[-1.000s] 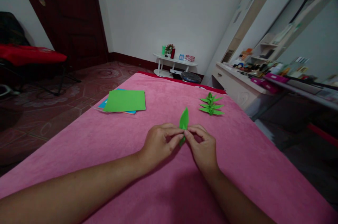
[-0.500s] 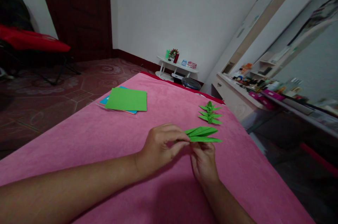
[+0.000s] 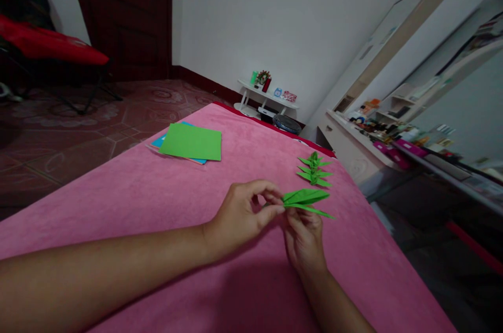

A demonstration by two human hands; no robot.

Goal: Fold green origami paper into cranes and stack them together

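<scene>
A green folded paper piece [image 3: 306, 197] with long pointed flaps is held between my two hands, above the pink cloth [image 3: 165, 291]. My left hand [image 3: 247, 212] pinches its left end between thumb and fingers. From below, my right hand [image 3: 304, 236] grips the same piece near its middle, and its fingertips are partly hidden by the paper. Just beyond, a row of finished-looking green origami pieces [image 3: 314, 169] with spiky points lies on the cloth.
A stack of square paper, with a green sheet [image 3: 192, 142] on top and blue [image 3: 159, 141] under it, lies at the left. Past the cloth's far edge stands a small white shelf [image 3: 269, 96]. A cluttered dressing table [image 3: 353, 139] is on the right, a red chair [image 3: 51, 45] at far left.
The pointed flaps of the held paper have spread further apart, the lower one now tilting down to the right. Both hands keep their grip. The view has shifted slightly.
</scene>
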